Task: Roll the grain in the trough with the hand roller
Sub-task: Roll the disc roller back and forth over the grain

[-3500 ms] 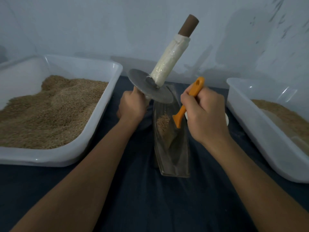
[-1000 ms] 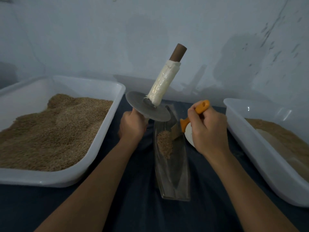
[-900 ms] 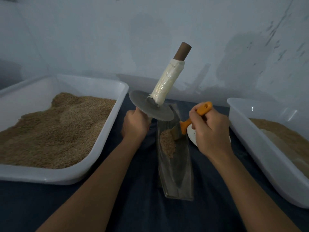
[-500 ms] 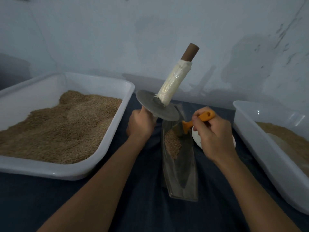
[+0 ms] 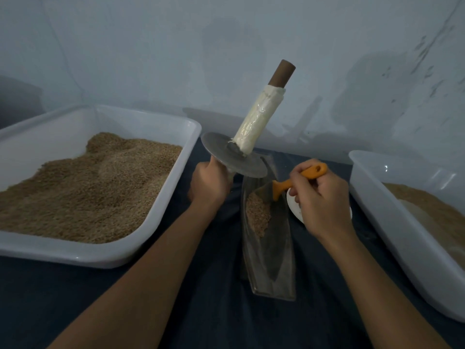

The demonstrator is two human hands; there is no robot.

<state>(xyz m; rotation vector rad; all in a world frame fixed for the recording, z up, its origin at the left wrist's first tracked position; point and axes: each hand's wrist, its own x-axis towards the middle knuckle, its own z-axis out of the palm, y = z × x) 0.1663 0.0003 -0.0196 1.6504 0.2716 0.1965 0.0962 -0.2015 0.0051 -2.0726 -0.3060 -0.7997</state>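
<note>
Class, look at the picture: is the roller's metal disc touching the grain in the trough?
Apart. The head view shows the metal disc, held in the left hand, tilted above the trough's far end, with the grain lying lower, nearer the camera.

White tub of grain, second tub, white dish, dark cloth

The narrow trough lies in a corridor of dark cloth walled by the big white grain tray on the left and another white tray on the right. Its far half is crowded: the hand roller hangs tilted over the far end in the left hand, and the right hand holds an orange-handled scraper into the grain, above a small white dish. The trough's near half and the cloth before it lie open between the forearms.
</note>
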